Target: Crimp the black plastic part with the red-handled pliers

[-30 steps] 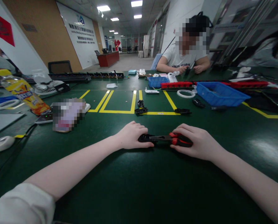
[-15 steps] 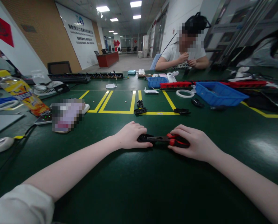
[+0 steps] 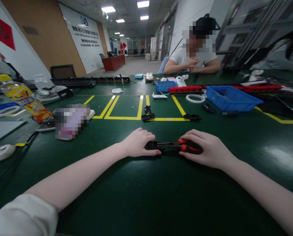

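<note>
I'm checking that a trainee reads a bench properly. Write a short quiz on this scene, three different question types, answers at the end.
1. Multiple choice: what is the right hand holding?
A) a white ring-shaped roll
B) a pair of pliers with red and black handles
C) a bottle with a yellow cap

2. True or false: the left hand holds a small black part.

3. Fill in the missing colour: the tape strips on the dark green tabletop are ____.

Key: 1. B; 2. true; 3. yellow
</note>
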`<state>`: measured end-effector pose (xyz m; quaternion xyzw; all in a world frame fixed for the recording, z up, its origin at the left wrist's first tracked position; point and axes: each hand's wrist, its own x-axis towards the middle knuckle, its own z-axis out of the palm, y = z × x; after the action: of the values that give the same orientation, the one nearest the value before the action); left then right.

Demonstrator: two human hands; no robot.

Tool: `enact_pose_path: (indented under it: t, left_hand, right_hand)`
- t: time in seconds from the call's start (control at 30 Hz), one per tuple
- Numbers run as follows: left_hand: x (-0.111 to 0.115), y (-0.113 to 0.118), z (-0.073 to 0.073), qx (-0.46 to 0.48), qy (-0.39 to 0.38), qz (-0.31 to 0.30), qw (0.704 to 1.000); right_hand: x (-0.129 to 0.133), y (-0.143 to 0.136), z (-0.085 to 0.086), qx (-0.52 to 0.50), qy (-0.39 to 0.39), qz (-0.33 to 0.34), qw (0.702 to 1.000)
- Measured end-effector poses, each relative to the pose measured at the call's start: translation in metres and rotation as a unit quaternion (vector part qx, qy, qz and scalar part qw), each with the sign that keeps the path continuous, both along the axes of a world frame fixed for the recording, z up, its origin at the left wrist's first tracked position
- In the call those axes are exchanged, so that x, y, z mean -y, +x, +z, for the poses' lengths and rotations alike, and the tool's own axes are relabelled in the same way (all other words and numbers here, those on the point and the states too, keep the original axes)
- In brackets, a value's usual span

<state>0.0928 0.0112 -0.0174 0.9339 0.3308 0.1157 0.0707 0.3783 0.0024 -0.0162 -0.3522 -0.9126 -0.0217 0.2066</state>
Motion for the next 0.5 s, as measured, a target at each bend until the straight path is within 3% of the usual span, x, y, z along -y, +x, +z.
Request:
enact_pose_path:
  t: [0.5]
  left_hand:
    - [0.0006,0.0001,0.0024,0.012,-0.035,0.019,0.999]
  right_hand:
    - [0.0030,-0.0034,-0.0010,-0.003,0.004,0.010,1.000]
